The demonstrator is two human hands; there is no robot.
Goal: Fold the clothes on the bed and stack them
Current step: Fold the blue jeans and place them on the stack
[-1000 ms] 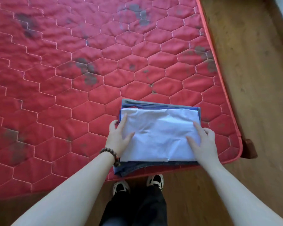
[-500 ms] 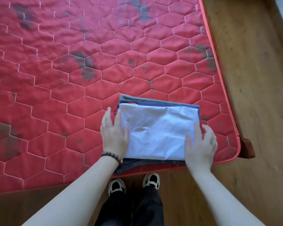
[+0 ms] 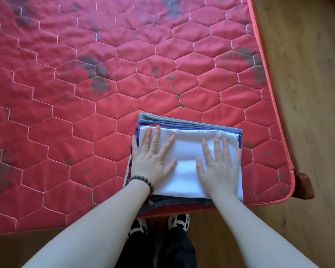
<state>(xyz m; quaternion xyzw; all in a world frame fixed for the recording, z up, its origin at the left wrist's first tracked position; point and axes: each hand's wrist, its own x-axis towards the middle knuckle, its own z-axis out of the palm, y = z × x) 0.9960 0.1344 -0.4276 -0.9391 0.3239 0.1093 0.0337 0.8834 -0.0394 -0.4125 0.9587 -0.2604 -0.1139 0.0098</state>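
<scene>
- White garment (image 3: 190,151): folded into a rectangle, top layer of the stack (image 3: 182,124); long axis runs left to right across the view.
- Stack: blue, grey and denim layers show at the far, left and near edges; it sits at the near right corner of the red mattress (image 3: 85,113), its near edge at the mattress border.
- Left hand (image 3: 150,161): flat on the left half, fingers spread, pinching nothing.
- Right hand (image 3: 219,167): flat on the right half, fingers spread; both hands lie equally near.
- Judgement: the stack lies directly beneath both palms, so pressing flat seems the step; folding appears complete.
- Surroundings: wooden floor (image 3: 307,93) to the right; shoes (image 3: 178,221) below the mattress edge.
</scene>
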